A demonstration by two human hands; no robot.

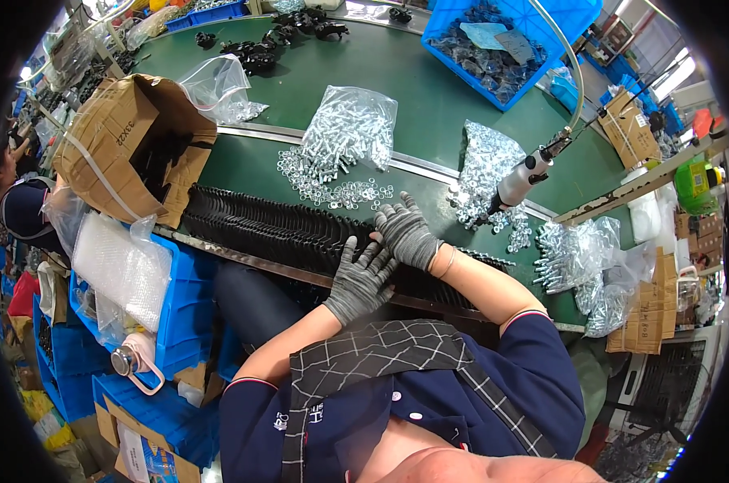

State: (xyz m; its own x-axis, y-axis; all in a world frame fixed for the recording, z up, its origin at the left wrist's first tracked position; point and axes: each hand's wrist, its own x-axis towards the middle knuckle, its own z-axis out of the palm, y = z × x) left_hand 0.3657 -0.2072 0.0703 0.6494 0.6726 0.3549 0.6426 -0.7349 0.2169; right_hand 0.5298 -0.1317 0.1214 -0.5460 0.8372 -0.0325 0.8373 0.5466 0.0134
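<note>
A long row of identical black parts [268, 228] stands packed along the near edge of the green table. Both my hands, in grey striped gloves, are at the right stretch of this row. My left hand [359, 283] lies over its near side with fingers stretched and spread. Just beyond and to the right, my right hand [409, 235] rests over the row, fingers extended toward the small nuts. The two hands are close together, and I see nothing held in either. Loose metal nuts [348, 194] and a clear bag of bolts [351, 129] lie beyond them.
A hanging power screwdriver [525, 179] stands over another bag of metal fasteners [487, 161] to the right. An open cardboard box [99, 145] sits at the left. A blue bin [501, 88] of parts is at the far side. More bagged bolts [578, 249] lie rightward.
</note>
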